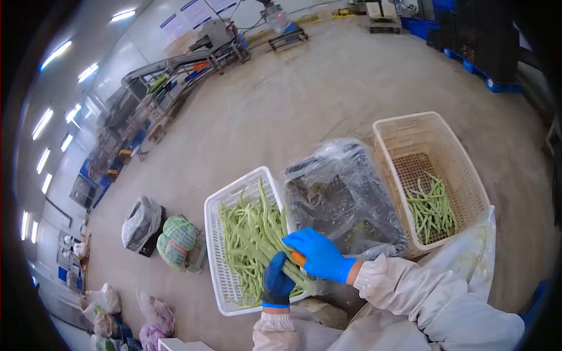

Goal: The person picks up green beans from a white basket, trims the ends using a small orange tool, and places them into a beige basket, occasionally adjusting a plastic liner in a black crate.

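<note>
My left hand (278, 282), in a dark blue glove, is closed around a bunch of long green beans (266, 237) over the near right side of a white plastic crate (214, 257). More green beans fill that crate. Just to the right, my right hand (321, 253) wears a bright blue glove and is closed on a tool with an orange handle (299, 258). The working end of this tool is hidden, so its kind does not show. Both hands are close together at the beans.
A dark crate lined with clear plastic (333, 193) holds scraps. To its right, a beige crate (468, 181) contains some beans (433, 207). A green-wrapped bundle (177, 240) and a bagged bin (142, 225) stand left. Conveyor machinery (175, 64) lines the far wall.
</note>
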`<action>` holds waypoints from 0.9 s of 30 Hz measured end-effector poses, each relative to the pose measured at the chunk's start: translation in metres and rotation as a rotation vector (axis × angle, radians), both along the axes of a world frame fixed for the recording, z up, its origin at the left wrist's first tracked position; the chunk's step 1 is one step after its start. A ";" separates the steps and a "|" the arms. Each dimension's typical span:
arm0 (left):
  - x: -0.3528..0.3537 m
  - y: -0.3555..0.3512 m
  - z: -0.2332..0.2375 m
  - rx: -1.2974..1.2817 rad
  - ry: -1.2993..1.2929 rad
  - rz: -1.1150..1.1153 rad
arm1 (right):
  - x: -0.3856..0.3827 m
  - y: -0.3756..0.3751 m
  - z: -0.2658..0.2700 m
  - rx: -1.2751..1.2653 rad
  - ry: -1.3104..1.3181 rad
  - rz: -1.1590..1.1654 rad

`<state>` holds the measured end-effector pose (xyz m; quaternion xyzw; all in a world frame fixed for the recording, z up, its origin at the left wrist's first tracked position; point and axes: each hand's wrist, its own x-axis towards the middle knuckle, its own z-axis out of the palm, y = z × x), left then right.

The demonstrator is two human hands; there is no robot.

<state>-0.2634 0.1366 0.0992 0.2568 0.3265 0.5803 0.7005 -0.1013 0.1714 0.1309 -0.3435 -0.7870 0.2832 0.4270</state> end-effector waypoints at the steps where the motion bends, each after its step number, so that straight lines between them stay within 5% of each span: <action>1: 0.001 -0.006 -0.005 -0.005 -0.081 -0.010 | 0.006 -0.001 -0.003 0.118 -0.090 -0.004; 6: 0.013 -0.016 -0.014 -0.052 -0.094 -0.036 | 0.023 -0.022 -0.012 0.297 -0.188 0.004; 9: 0.020 -0.016 -0.007 -0.085 -0.032 0.044 | 0.034 -0.028 -0.009 0.151 -0.004 0.185; 11: 0.017 -0.019 -0.005 -0.049 0.026 -0.047 | 0.053 -0.024 0.004 -0.391 0.241 -0.078; 13: 0.023 -0.029 0.013 -0.056 0.098 -0.067 | 0.068 -0.011 0.016 -0.266 0.220 -0.142; 16: 0.033 -0.035 0.017 -0.010 0.394 -0.173 | 0.086 -0.001 0.029 -0.080 -0.090 -0.003; 27: 0.052 -0.051 0.040 -0.080 0.407 -0.361 | 0.129 -0.004 0.032 -0.015 -0.490 0.223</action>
